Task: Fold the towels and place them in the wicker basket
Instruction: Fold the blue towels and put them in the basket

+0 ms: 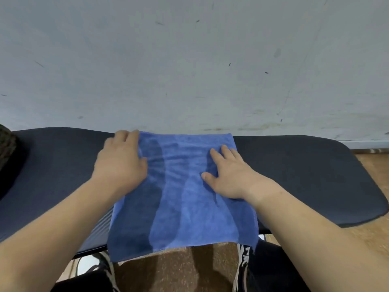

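Towel (179, 207) on bench (305, 175), near edge overhanging; L hand (121, 163) grips far-left corner; R hand (229, 175) fingers (226, 150) spread flat.

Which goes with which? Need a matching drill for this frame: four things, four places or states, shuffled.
1. left hand
2. right hand
3. blue towel
4. dark bench

A. spread out, near edge hanging past the bench front
B. flat, fingers spread, on the towel's right part
C. at the towel's far left corner
D. underneath the towel

Pairs: 1-C, 2-B, 3-A, 4-D.
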Available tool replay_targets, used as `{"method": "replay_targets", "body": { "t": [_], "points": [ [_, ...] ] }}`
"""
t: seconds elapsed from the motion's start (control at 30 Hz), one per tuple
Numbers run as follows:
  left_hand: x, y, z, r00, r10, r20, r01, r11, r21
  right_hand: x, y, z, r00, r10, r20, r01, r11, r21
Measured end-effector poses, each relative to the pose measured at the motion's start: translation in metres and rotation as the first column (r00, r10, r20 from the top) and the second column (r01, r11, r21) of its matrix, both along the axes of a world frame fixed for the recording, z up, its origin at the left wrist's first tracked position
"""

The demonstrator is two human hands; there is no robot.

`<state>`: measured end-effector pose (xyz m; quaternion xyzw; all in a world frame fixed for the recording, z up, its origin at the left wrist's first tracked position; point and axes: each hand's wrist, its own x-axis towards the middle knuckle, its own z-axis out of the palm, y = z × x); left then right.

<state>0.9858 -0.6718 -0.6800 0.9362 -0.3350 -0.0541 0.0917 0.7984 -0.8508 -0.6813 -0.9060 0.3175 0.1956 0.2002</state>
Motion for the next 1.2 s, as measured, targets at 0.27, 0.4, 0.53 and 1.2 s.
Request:
{"method": "replay_targets", "body": {
  "t": [0.27, 0.4, 0.53, 1.2],
  "points": [
    [-0.052, -0.012, -0.047, 0.970, -0.149, -0.194, 0.193, 0.954, 0.231, -0.006, -0.009, -0.025, 0.993, -0.040, 0.108, 0.034, 0.998, 0.054],
    [-0.040, 0.006, -0.052, 0.957, -0.240, -0.165, 0.248, 0.968, 0.034, -0.010, -0.001, -0.044, 0.979, -0.012, 0.203, 0.035, 0.993, -0.112],
    [-0.033, 0.030, -0.058, 0.956, -0.292, -0.020, 0.289, 0.952, -0.098, -0.010, 0.010, -0.050, 0.974, -0.017, 0.227, 0.073, 0.968, -0.238],
    [0.012, 0.037, 0.003, 0.716, 0.211, -0.665, -0.441, 0.876, -0.197, 0.045, 0.081, -0.003, 0.934, 0.127, 0.333, -0.071, 0.982, -0.175]
  ]
}}
